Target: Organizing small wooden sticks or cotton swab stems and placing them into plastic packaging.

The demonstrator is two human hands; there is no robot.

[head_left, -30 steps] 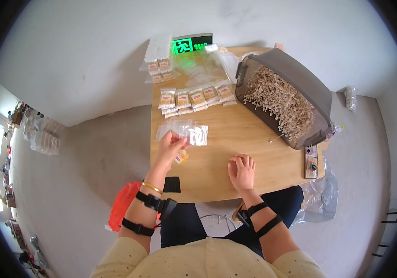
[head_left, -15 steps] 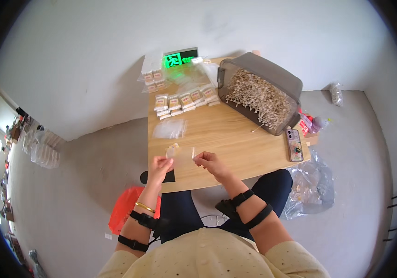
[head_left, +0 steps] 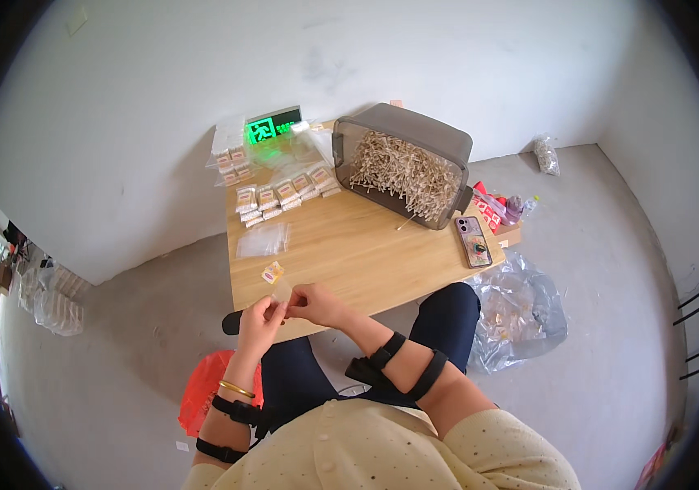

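Observation:
My left hand (head_left: 260,322) and my right hand (head_left: 315,305) meet over the table's near edge. Their fingers are pinched together on a small clear plastic bag (head_left: 282,291), most of which the fingers hide. Just beyond it lie small printed labels (head_left: 272,273) in white and yellow. A flat stack of clear plastic bags (head_left: 264,240) rests farther back. Behind that, filled packets of cotton swabs (head_left: 287,193) lie in a row. A grey plastic bin (head_left: 402,117) tipped on its side holds a heap of loose cotton swabs (head_left: 411,175).
A phone (head_left: 473,242) lies at the table's right edge. At the back left stand more stacked packets (head_left: 231,159) beside a lit green exit sign (head_left: 273,125). A red bag (head_left: 204,390) and a large clear plastic bag (head_left: 521,314) are on the floor.
My hands have come together from opposite edges of the clear bag, which was stretched between them. The labels beyond it now show more fully. The whole view has shifted.

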